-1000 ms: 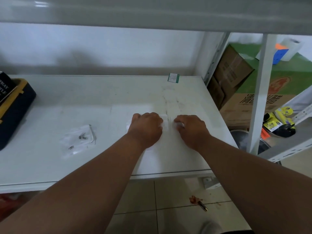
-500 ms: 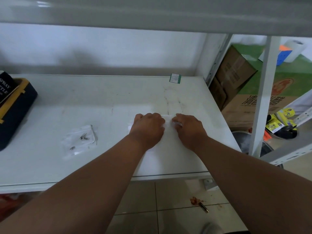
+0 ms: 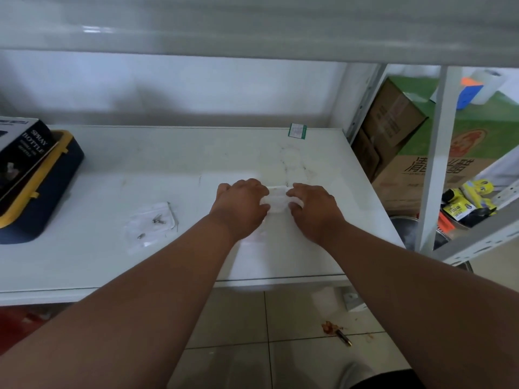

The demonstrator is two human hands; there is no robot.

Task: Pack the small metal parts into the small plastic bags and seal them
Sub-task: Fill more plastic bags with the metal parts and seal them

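Note:
A small clear plastic bag [image 3: 276, 198] lies on the white shelf board [image 3: 140, 169], between my two hands. My left hand [image 3: 241, 204] covers its left side with curled fingers and grips the bag's left edge. My right hand [image 3: 313, 209] does the same on the bag's right edge. What the bag holds is hidden under my fingers. Further left lie more clear bags [image 3: 151, 223] in a loose heap, with a few small metal parts [image 3: 157, 220] on them.
A dark blue and yellow case [image 3: 42, 197] with a spray bottle box [image 3: 19, 153] on it stands at the left end. A green-edged sticker [image 3: 297, 131] lies at the back. Shelf posts [image 3: 435, 153] and cardboard boxes [image 3: 393, 122] stand to the right.
My hands stay on the bag at almost the same spot; they have drawn slightly apart and more of the bag shows between them. The view has shifted a little.

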